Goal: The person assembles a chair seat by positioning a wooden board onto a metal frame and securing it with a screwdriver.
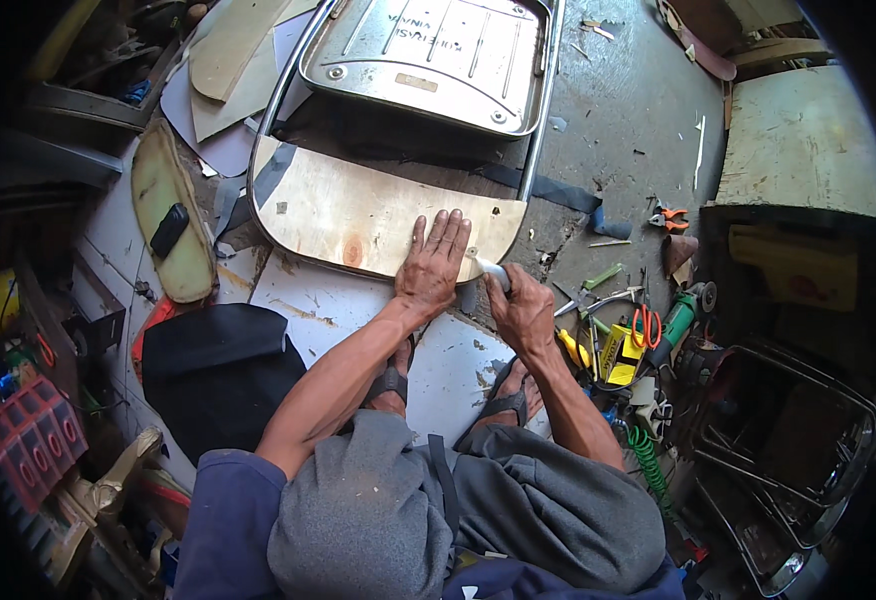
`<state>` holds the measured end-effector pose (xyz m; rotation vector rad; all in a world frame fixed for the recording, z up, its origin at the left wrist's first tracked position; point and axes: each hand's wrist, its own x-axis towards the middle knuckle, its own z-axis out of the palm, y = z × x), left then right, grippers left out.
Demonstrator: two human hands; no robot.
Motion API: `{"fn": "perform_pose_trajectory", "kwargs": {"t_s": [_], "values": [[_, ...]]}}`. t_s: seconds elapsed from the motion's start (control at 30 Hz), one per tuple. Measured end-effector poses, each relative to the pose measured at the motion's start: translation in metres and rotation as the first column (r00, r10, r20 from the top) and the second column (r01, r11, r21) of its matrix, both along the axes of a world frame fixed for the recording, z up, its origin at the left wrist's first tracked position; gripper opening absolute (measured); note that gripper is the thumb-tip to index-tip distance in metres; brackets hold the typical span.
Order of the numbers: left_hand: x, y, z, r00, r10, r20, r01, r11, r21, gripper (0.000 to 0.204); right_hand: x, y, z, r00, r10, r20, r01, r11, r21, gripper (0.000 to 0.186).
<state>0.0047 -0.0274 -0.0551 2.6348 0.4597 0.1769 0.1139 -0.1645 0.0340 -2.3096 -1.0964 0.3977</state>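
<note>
The grey floor [628,110] has its open stretch at upper right, beyond the side tube of one metal chair [373,75]; tools crowd it nearer the person's right. One plywood panel [328,200] spans the chair's rounded end, its curved edge following the tube. One black sheet [218,350] lies to the near left. One green angle grinder [680,325] lies among the tools. The left hand [433,265] presses flat near the panel's curved edge, fingers straight and slightly apart. The right hand's [523,310] fingers curl around one pale-handled tool [494,270], its end at the panel's right part.
</note>
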Motion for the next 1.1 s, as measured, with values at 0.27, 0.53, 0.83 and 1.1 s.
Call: {"fn": "perform_pose_trajectory", "kwargs": {"t_s": [0.27, 0.53, 0.83, 1.1], "values": [[-0.001, 0.000, 0.000, 1.000, 0.001, -0.007, -0.001, 1.000, 0.011, 0.095, -0.001, 0.004, 0.006, 0.999, -0.024, -0.044, 0.023, 1.000, -0.009, 0.020], [-0.001, 0.002, -0.004, 1.000, -0.004, -0.003, 0.004, 1.000, -0.006, 0.106, 0.019, 0.013, 0.006, 0.993, -0.060, -0.100, 0.057, 0.998, -0.033, 0.024], [-0.001, 0.003, 0.002, 1.000, -0.005, -0.023, 0.005, 1.000, -0.027, 0.100, 0.041, 0.030, 0.009, 0.972, -0.099, -0.214, 0.054, 0.977, -0.207, 0.040], [-0.001, 0.002, -0.004, 1.000, 0.002, -0.012, -0.002, 1.000, 0.015, 0.104, 0.039, 0.031, 0.005, 0.980, -0.083, -0.183, 0.053, 0.986, -0.160, 0.039]]}}
